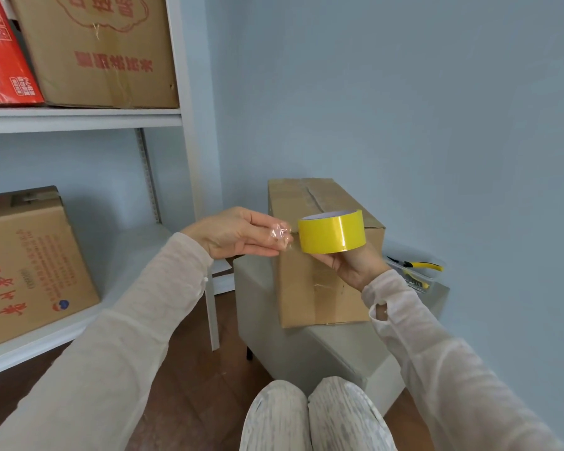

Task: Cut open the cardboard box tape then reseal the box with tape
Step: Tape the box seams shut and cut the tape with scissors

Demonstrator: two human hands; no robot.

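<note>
Shelf unit (79,120): one white metal rack at the far left, with two shelves in view.
Red carton (4,60): one, on the upper shelf at the left edge.
Printed cartons: two brown ones. The upper carton (95,50) stands just beside the red one, and the lower carton (30,265) sits on the shelf below.
Left hand (232,234): raised in front of the box, with thumb and fingertips pinching one clear crumpled scrap (279,234).
Scrap position: just beside the tape roll's left edge. I cannot tell whether the two touch.
Tape roll (332,234): one, glossy yellow with a white core, held in the air in front of the box's upper near corner, core opening facing up.
Right hand (355,265): it cups the roll from underneath, fingers curled round its lower side.
Cardboard box (310,288): one plain brown box, standing on the stool behind both hands. Its top flaps lie flat, a dark seam line runs along the top, and clear tape shows on the near face.
Stool (306,346): one grey padded block that carries the box.
Pliers (420,265): one pair with yellow and black handles, on the stool to the right of the box, lying on clear plastic.
Knees (306,415): two, in pale patterned fabric, at the bottom centre.
</note>
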